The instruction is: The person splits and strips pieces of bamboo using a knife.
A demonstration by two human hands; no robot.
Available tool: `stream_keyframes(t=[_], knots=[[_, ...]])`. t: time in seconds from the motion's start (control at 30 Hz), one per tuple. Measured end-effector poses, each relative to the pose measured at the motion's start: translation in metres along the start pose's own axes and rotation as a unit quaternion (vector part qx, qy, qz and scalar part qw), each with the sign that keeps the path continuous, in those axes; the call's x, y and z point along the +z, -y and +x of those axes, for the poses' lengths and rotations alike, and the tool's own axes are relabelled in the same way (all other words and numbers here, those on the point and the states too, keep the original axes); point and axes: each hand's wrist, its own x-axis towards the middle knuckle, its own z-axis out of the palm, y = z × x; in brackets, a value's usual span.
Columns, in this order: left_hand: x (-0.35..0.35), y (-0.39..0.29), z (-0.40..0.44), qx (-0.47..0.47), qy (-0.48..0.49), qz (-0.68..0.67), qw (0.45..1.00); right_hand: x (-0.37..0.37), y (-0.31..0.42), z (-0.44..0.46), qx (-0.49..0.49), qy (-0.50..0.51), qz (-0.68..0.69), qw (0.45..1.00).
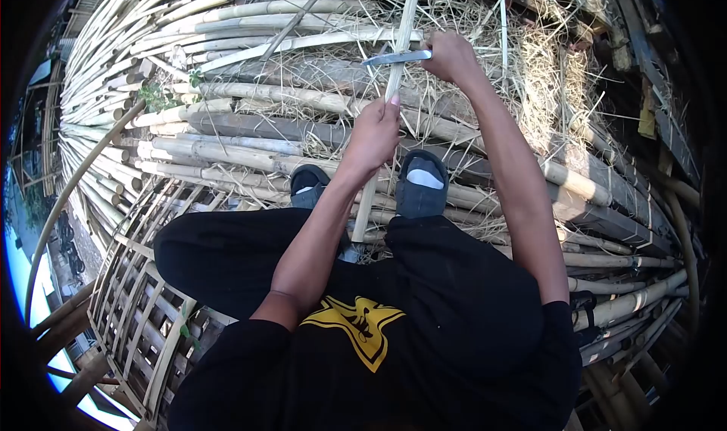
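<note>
A pale bamboo strip (405, 24) runs lengthwise away from my body between my feet. My left hand (374, 137) is wrapped round its middle, with part of the strip showing below the hand. Above that grip, a knife (397, 57) lies crosswise against the strip, its blade pointing left. My right hand (452, 57) is closed on the knife's handle, which the fingers hide. Thin shavings (485, 22) lie scattered around the strip's far end.
Long bamboo poles (250, 90) cover the ground in front. A woven bamboo lattice (140, 310) stands at the lower left, beneath a curved pole (76, 177). Two sandalled feet (421, 192) rest on the poles near the strip. Straw (541, 90) is heaped at the right.
</note>
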Motion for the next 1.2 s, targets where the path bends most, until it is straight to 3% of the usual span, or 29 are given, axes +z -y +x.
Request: stream_keyframes(t=[0.03, 0.1, 0.2, 0.43, 0.6, 0.73, 0.83, 0.87, 0.9, 0.97, 1.2], knots=[[-0.005, -0.004, 0.005, 0.012, 0.003, -0.004, 1.000, -0.008, 0.001, 0.001, 0.054, 0.048, 0.013, 0.997], [-0.015, 0.007, 0.003, 0.042, -0.020, 0.097, 0.994, 0.004, -0.001, -0.007, 0.044, 0.064, 0.022, 0.997], [-0.015, 0.011, 0.002, 0.036, 0.010, 0.017, 0.999, -0.005, 0.001, -0.012, 0.090, 0.256, 0.196, 0.942], [-0.028, -0.015, -0.015, -0.017, 0.086, -0.165, 0.982, -0.053, 0.038, -0.013, -0.021, 0.164, -0.021, 0.986], [-0.039, -0.039, -0.026, -0.005, 0.115, -0.228, 0.967, -0.066, 0.052, 0.007, -0.148, 0.032, -0.010, 0.988], [-0.050, -0.059, -0.040, 0.032, 0.077, -0.228, 0.970, -0.085, 0.091, 0.021, -0.125, 0.061, -0.034, 0.990], [-0.051, -0.066, -0.058, 0.055, 0.025, -0.218, 0.974, -0.101, 0.118, 0.032, -0.088, 0.145, -0.046, 0.984], [-0.053, -0.064, -0.063, 0.055, 0.021, -0.225, 0.973, -0.096, 0.123, 0.035, -0.088, 0.133, -0.046, 0.986], [-0.055, -0.062, -0.067, 0.058, 0.019, -0.228, 0.972, -0.093, 0.127, 0.034, -0.150, 0.076, -0.111, 0.979], [-0.057, -0.059, -0.073, 0.045, 0.026, -0.274, 0.960, -0.087, 0.136, 0.033, -0.174, 0.101, -0.140, 0.970], [-0.051, -0.043, -0.057, 0.067, 0.013, -0.306, 0.950, -0.067, 0.138, 0.020, -0.127, 0.093, -0.079, 0.984]])
